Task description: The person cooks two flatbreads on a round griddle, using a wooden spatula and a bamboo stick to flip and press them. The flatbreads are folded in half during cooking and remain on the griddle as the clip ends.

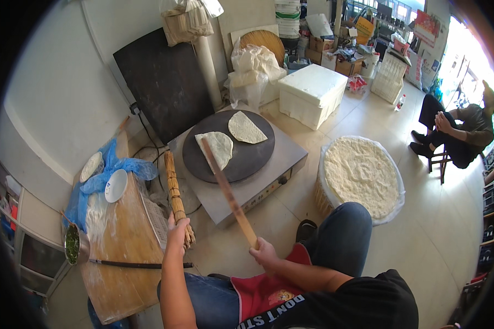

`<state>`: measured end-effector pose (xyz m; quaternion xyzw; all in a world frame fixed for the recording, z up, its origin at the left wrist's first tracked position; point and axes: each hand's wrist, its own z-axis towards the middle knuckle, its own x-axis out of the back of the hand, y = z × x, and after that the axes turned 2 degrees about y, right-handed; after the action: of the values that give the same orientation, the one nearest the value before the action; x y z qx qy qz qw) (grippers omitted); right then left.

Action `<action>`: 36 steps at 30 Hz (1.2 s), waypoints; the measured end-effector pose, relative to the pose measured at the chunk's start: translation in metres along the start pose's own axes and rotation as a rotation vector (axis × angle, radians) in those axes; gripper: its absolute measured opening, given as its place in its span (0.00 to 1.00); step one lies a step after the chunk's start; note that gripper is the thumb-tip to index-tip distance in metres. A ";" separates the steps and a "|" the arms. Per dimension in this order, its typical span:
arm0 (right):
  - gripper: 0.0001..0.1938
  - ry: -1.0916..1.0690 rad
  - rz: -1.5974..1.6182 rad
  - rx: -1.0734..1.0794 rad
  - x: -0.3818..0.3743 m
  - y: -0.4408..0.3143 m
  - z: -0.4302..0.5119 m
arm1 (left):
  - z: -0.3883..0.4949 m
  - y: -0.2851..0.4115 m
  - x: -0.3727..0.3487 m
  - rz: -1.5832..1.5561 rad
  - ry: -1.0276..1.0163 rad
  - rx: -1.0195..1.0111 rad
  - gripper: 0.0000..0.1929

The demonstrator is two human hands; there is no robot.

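My left hand [178, 230] grips a bound straw brush [173, 185] near its frayed lower end, to the left of the griddle. In my right hand [265, 251] is a long flat wooden stick [232, 203], darkened toward its far end. That end lies over a folded flatbread [222, 144] on the round black griddle [251, 164]; whether it touches the bread cannot be told. A second folded flatbread [247, 128] rests farther right on the same plate. The griddle sits on a metal base [290, 150] with a control knob.
A floured wooden board [131, 283] at left bears a white bowl [116, 186], a metal pot of chopped greens [72, 244] and a dark rod [127, 264]. At right stands a cloth-lined basket of flatbread [360, 177]. Behind it is a white foam box [313, 94]. A seated person [457, 127] is far right.
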<state>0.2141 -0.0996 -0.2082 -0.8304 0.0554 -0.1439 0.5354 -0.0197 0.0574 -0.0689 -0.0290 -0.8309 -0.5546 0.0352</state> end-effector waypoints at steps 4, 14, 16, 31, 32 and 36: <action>0.10 0.197 0.102 0.011 0.007 -0.008 0.003 | 0.000 -0.001 -0.002 -0.009 -0.022 -0.030 0.40; 0.10 0.088 0.195 -0.227 0.002 0.006 -0.017 | -0.012 0.013 -0.014 0.068 0.086 -0.010 0.42; 0.10 0.079 0.179 -0.216 0.002 0.007 -0.017 | -0.008 0.007 -0.013 0.075 0.066 -0.040 0.41; 0.12 0.077 0.072 -0.257 0.004 -0.001 -0.021 | 0.000 0.005 -0.008 0.093 0.024 0.036 0.39; 0.12 0.071 0.076 -0.260 0.004 -0.001 -0.021 | 0.003 0.002 -0.008 0.061 0.039 0.009 0.38; 0.12 0.101 0.068 -0.263 0.004 0.003 -0.021 | 0.008 -0.005 -0.013 -0.036 0.005 -0.061 0.34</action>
<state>0.2122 -0.1200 -0.2025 -0.8827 0.1288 -0.1588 0.4232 -0.0071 0.0624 -0.0780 -0.0135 -0.8139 -0.5803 0.0264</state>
